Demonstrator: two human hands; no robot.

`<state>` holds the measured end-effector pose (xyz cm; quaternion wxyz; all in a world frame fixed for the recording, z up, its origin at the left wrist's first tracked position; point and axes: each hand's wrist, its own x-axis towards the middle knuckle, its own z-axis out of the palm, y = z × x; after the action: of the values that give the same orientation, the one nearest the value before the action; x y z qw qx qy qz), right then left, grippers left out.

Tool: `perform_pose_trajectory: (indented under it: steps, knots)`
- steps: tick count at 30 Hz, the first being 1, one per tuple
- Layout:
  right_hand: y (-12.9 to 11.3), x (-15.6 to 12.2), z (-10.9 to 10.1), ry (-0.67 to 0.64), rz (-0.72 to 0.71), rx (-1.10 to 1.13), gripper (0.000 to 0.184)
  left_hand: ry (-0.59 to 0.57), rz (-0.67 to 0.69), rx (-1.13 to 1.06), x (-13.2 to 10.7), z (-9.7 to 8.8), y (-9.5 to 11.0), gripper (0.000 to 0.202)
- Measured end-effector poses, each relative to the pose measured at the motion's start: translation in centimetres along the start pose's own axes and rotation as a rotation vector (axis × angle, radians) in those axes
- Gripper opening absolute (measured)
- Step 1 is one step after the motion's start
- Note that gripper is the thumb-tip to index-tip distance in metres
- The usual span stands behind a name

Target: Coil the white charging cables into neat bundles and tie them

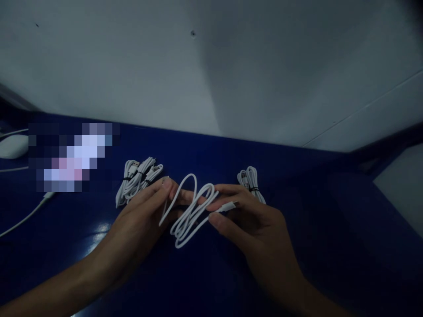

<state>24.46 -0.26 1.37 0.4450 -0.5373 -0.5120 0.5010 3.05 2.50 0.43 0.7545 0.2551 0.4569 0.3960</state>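
Where a pale wall (132, 66) stands behind, one blue table (205, 286) lies beneath two bare hands: right hand (261, 224), thumb and fingers closed on a white cable (189, 219) near its end; left hand (145, 202), thumb and fingers pinched on the same cable. Item, said cable, loosely looped, held between both hands above the table; beyond the left hand, tied cables (137, 176) in a cluster; beyond the right hand, a smaller bundle (253, 178); lastly, one white plug (228, 206) at the right fingertips.

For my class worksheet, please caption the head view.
Left hand and right hand hold a loosely looped white cable over a blue surface, with tied cable bundles lying behind.
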Motion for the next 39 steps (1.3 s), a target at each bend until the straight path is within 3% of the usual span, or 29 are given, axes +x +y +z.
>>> perform_pose_trajectory:
  steps: [5,12,18,24,31,39]
  knots:
    - [0.1,0.0,-0.1,0.012,0.053,0.005,0.011,0.058,-0.042,0.035,0.1,0.0,0.1,0.032]
    - [-0.1,-0.3,-0.4,0.009,0.057,0.033,0.012,0.087,0.004,0.041,0.1,0.5,0.4,0.033]
    - [-0.1,-0.3,-0.5,0.063,0.094,0.015,0.025,0.074,0.024,0.032,0.0,0.1,0.3,0.034]
    - [0.3,-0.1,-0.6,0.091,0.091,-0.021,0.022,0.106,0.055,0.037,0.0,0.3,0.4,0.032]
    - [-0.1,0.1,-0.8,-0.096,0.210,0.073,0.022,0.080,0.012,0.059,0.0,0.4,0.3,0.030]
    - [0.6,0.6,-1.1,-0.370,0.477,0.445,0.030,0.057,-0.007,-0.020,-0.3,1.0,0.6,0.026]
